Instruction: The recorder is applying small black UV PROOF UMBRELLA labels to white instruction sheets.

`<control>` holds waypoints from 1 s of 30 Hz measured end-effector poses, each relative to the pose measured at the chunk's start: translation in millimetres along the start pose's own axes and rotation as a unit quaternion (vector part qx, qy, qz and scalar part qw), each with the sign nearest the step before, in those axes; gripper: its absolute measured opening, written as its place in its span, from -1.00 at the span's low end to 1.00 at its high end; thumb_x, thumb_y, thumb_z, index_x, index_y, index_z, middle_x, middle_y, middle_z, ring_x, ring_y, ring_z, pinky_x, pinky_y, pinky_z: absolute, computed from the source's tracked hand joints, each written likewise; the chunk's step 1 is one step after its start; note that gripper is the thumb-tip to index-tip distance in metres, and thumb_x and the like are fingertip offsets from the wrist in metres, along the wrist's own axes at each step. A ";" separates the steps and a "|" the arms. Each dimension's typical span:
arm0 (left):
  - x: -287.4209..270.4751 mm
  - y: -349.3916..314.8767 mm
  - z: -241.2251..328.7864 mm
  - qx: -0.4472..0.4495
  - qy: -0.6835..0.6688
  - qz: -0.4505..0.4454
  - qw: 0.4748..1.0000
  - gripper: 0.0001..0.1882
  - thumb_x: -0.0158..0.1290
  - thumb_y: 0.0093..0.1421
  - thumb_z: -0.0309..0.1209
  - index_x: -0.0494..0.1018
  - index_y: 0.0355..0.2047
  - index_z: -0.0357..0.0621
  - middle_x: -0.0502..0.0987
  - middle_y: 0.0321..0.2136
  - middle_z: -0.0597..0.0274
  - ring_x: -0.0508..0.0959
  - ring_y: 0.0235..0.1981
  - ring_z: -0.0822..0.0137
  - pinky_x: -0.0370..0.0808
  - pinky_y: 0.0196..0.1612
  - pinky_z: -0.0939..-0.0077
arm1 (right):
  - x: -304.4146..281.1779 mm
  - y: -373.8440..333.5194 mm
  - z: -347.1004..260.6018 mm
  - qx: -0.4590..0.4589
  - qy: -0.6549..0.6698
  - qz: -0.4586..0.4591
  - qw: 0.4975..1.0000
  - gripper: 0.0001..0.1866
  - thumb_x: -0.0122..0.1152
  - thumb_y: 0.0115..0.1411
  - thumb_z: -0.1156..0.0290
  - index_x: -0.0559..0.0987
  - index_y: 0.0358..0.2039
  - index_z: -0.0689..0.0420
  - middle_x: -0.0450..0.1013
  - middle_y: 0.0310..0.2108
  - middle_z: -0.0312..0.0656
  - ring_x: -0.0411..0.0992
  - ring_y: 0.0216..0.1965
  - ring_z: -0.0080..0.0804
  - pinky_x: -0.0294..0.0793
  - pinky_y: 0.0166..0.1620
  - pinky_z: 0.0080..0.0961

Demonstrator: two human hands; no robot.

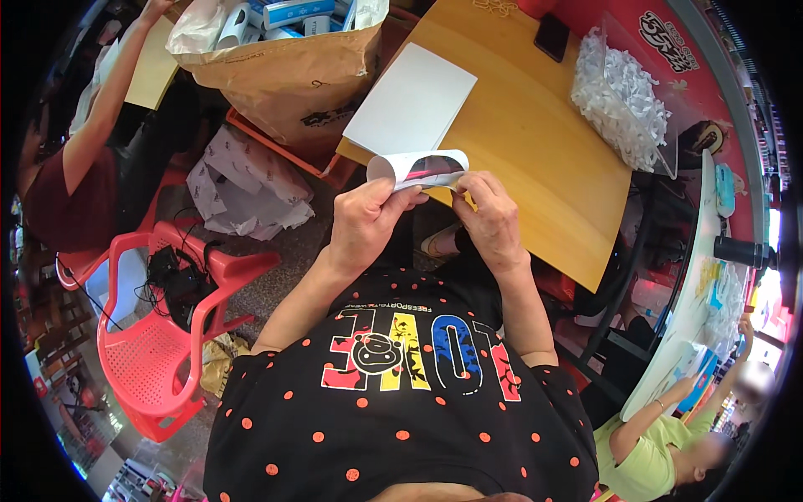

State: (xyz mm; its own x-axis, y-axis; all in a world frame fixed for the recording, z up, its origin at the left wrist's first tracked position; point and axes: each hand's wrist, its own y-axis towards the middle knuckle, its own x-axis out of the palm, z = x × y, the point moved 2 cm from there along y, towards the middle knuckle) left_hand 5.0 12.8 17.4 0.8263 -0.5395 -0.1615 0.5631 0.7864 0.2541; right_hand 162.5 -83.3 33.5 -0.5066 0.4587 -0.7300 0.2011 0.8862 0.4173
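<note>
Just off the near edge of a wooden table (535, 167), both hands hold a curled sheet of white paper (388, 170) with a dark and pink printed patch. My left hand (368, 219) pinches the lower left side of the curl between thumb and fingers. At its right end, my right hand (489, 216) grips the edge with closed fingertips. The sheet is bent into a loose tube. Behind it lies a flat stack of white sheets (410, 99), reaching the table's left edge.
A large brown paper bag (293, 92) with white and blue rolled papers stands left of the table. A clear bin of white paper strips (623, 100) and a dark phone (551, 38) are at the far right. A red chair (146, 360) holds black cables. Other people sit at both sides.
</note>
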 end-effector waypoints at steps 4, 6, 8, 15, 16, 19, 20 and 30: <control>-1.8 -0.8 -3.2 0.044 0.054 0.006 0.998 -0.88 0.16 0.10 -0.53 0.47 -0.50 -0.32 0.57 -0.55 0.04 0.62 -0.54 0.27 0.50 -0.52 0.51 | 5.8 0.2 5.7 0.038 0.025 0.002 0.999 -0.76 0.24 -0.10 0.70 0.43 -0.41 0.19 0.42 -0.40 -0.13 0.44 -0.34 -0.17 0.43 -0.29 -0.40; -2.9 -1.7 -6.2 0.070 0.077 0.013 0.994 -0.89 0.19 0.06 -0.53 0.48 -0.50 -0.30 0.55 -0.57 0.05 0.59 -0.58 0.25 0.47 -0.55 0.48 | 3.1 4.4 1.8 0.011 0.005 -0.011 1.000 -0.75 0.23 -0.10 0.70 0.42 -0.40 0.19 0.41 -0.39 -0.12 0.44 -0.34 -0.16 0.43 -0.28 -0.40; -4.2 -2.7 -8.3 0.094 0.085 0.017 0.992 -0.89 0.19 0.06 -0.55 0.48 -0.44 -0.32 0.55 -0.54 0.05 0.58 -0.56 0.23 0.48 -0.52 0.47 | 3.9 6.2 0.6 0.001 0.004 -0.014 1.000 -0.74 0.23 -0.10 0.70 0.42 -0.38 0.19 0.41 -0.38 -0.12 0.44 -0.33 -0.16 0.44 -0.28 -0.39; -8.5 -2.7 -0.9 0.119 0.116 -0.012 0.986 -0.79 0.07 0.15 -0.65 0.46 -0.19 -0.48 0.61 -0.35 -0.02 0.65 -0.34 0.24 0.60 -0.32 0.50 | 6.3 8.2 2.9 0.010 0.037 0.006 0.999 -0.72 0.23 -0.12 0.72 0.43 -0.36 0.19 0.41 -0.36 -0.13 0.44 -0.31 -0.16 0.44 -0.27 -0.38; -8.6 -2.3 0.6 0.123 0.123 -0.012 0.985 -0.79 0.08 0.14 -0.65 0.47 -0.19 -0.47 0.61 -0.36 -0.02 0.65 -0.34 0.24 0.60 -0.32 0.51 | 6.6 8.3 3.6 0.012 0.038 0.012 0.999 -0.72 0.23 -0.12 0.72 0.43 -0.37 0.19 0.41 -0.35 -0.13 0.44 -0.30 -0.16 0.45 -0.27 -0.38; -5.2 -1.0 1.3 0.155 0.147 0.031 0.976 -0.83 0.20 0.04 -0.57 0.49 -0.34 -0.32 0.54 -0.53 0.09 0.58 -0.53 0.23 0.50 -0.49 0.48 | 5.0 8.4 3.2 -0.016 0.015 0.028 0.999 -0.72 0.23 -0.12 0.71 0.44 -0.37 0.18 0.42 -0.35 -0.13 0.45 -0.29 -0.18 0.46 -0.26 -0.40; -4.2 -0.4 1.2 0.169 0.155 0.053 0.972 -0.84 0.26 -0.01 -0.52 0.51 -0.42 -0.24 0.50 -0.62 0.14 0.54 -0.62 0.23 0.45 -0.57 0.46 | 5.2 8.3 3.5 -0.018 0.016 0.032 0.999 -0.72 0.23 -0.12 0.71 0.44 -0.37 0.18 0.42 -0.35 -0.13 0.45 -0.29 -0.18 0.46 -0.26 -0.40; -4.3 -2.5 -1.2 0.180 0.172 0.046 0.967 -0.84 0.27 -0.02 -0.50 0.51 -0.43 -0.24 0.50 -0.63 0.17 0.53 -0.65 0.25 0.44 -0.60 0.47 | 5.6 1.7 6.7 0.026 0.038 0.004 0.999 -0.78 0.26 -0.07 0.68 0.45 -0.41 0.19 0.37 -0.49 -0.21 0.41 -0.44 -0.38 0.40 -0.36 -0.54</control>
State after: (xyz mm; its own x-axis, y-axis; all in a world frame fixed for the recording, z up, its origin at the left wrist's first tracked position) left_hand 0.1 13.5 16.3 0.8616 -0.2919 -0.4152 0.4989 0.6374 0.5872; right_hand 165.6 -78.8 26.4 -0.5664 0.4614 -0.6829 0.2475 0.8856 0.3930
